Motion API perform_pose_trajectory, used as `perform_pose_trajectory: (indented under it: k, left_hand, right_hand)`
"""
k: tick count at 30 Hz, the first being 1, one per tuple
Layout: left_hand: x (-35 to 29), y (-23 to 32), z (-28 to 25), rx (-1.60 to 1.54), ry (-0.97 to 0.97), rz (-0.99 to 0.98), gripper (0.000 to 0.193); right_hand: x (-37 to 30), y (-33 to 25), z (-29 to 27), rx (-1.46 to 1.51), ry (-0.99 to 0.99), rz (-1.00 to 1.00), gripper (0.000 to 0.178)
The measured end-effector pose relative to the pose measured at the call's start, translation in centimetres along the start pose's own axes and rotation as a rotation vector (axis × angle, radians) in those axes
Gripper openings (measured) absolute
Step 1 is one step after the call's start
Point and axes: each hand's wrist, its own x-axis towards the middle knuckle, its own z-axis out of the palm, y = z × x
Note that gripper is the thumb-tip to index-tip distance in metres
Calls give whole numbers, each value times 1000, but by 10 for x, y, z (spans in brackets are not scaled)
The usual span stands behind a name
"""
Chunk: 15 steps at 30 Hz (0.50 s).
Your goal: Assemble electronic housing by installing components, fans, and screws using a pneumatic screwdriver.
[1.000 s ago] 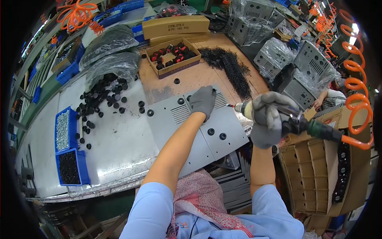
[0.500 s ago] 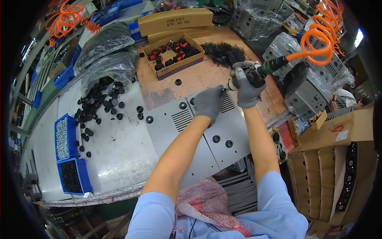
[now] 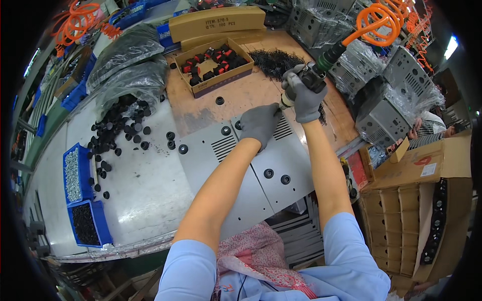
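My gloved right hand (image 3: 307, 100) is wrapped round a dark power screwdriver (image 3: 315, 79), whose pale nose angles down to the left. An orange coiled hose (image 3: 369, 31) joins its green rear end. At the nose, my gloved left hand (image 3: 260, 125) has its fingertips pinched together; whatever they hold is too small to make out. Beneath both hands lie two grey slotted metal panels, the left panel (image 3: 203, 170) and the right panel (image 3: 293, 156), side by side. Black round feet (image 3: 268, 173) sit on them; my left hand partly covers one near the right panel's far edge.
Loose black feet (image 3: 108, 130) spill from a plastic bag (image 3: 133, 60). Blue bins of silver screws (image 3: 73, 175) and black screws (image 3: 85, 223) stand at left. A carton (image 3: 223, 78) of red-and-black parts lies beyond the panels. Wrapped metal housings (image 3: 384, 113) are stacked at right.
My right hand and the screwdriver have shifted slightly up and left, and the hose has swung left. My left hand stays near the screwdriver's nose, still pinched. The whole view has shifted a little.
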Motion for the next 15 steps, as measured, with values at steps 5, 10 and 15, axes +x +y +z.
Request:
perform_pose_trajectory:
  k: [5, 10, 15]
  left_hand:
    - [6, -8, 16, 33, 45, 2, 34]
    - [0, -16, -4, -805, -14, -72, 33]
    - [-59, -24, -23, -2052, -174, -223, 39]
  right_hand:
    - [-32, -41, 13, 39, 80, -59, 18]
    - [-105, -100, 1, 298, 27, -171, 22]
    - [-155, -145, -24, 267, -90, -274, 36]
